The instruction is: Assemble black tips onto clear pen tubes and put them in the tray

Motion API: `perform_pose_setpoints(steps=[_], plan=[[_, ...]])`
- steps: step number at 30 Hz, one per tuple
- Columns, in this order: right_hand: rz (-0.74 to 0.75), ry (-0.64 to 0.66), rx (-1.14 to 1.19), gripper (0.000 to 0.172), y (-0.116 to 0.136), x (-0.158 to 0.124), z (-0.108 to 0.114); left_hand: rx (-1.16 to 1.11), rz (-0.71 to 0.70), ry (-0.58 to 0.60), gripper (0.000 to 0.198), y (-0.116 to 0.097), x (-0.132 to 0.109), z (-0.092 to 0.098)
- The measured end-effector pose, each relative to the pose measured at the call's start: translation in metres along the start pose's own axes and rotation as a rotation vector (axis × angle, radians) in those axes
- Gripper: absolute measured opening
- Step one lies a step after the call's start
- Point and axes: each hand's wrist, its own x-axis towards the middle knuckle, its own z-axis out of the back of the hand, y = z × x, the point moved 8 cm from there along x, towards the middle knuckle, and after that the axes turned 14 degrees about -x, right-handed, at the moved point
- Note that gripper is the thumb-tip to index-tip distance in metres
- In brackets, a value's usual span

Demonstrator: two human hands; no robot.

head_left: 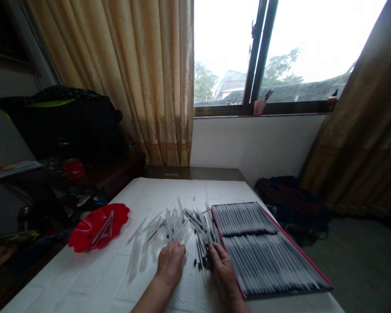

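Observation:
My left hand (172, 261) is closed over the near edge of a loose heap of clear plastic pen barrels (171, 224); its curled fingers hide whatever is in them. My right hand (220, 265) pinches what looks like a clear pen, its barrel (209, 232) pointing away from me. Between the hands lie thin black refills (200, 250) and several small black caps (195, 262). Close by on the right, a red-edged tray (296, 232) holds two rows of clear pens (263, 261) with dark ends, packed side by side.
A red wavy-rimmed dish (80, 226) with a few clear pieces sits left on the white-covered table (94, 278). Behind are a dark cabinet (215, 173), curtains (159, 87) and a window. A cluttered dark desk (117, 174) stands left; dark cloth (289, 200) lies beyond the table, right.

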Motion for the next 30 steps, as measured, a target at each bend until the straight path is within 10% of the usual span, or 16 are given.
perform_pose_setpoints(steps=[14,30], plan=[[0.467,0.154,-0.521,0.027,0.042,-0.031,-0.031,-1.52,0.405,-0.124,0.057,0.043,-0.003,-0.011],[0.598,0.079,-0.677,0.025,0.051,-0.033,-0.029,-1.256,0.248,-0.138,0.053,0.054,-0.009,-0.007]])
